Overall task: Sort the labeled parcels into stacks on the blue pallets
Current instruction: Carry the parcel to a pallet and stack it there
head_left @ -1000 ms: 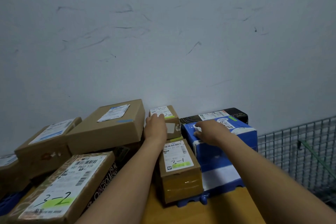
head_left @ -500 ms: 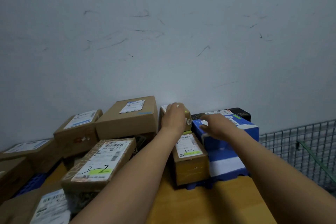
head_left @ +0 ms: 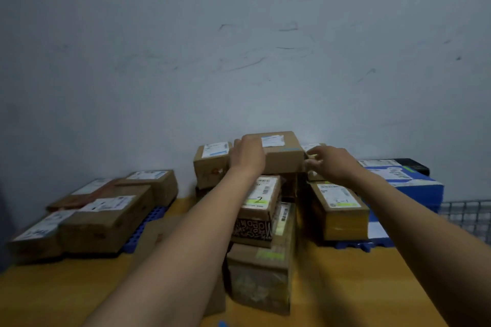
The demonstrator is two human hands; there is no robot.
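Note:
A large brown parcel [head_left: 284, 158] with a white label tops the middle heap by the wall. My left hand [head_left: 247, 153] grips its upper left edge, fingers curled over it. My right hand [head_left: 330, 164] holds its right side, fingers curled at the corner, just in front of a small parcel [head_left: 316, 146]. Beneath lie a parcel marked "-2" [head_left: 261, 200] and a taped front parcel [head_left: 259, 277]. To the right, a parcel marked "1-2" [head_left: 338, 210] and a blue box [head_left: 411, 186] rest on a blue pallet [head_left: 353, 245]. Several brown parcels [head_left: 106, 216] cover the left blue pallet [head_left: 148, 218].
Everything sits on a yellow wooden surface [head_left: 350, 289] against a grey wall. Another labeled parcel [head_left: 211, 164] stands left of the large one. A black box [head_left: 410, 164] lies behind the blue box. A wire cage [head_left: 467, 216] borders the right side.
The view has swung left. My left hand left the small parcel and my right hand left the blue box; both now hold the large brown parcel.

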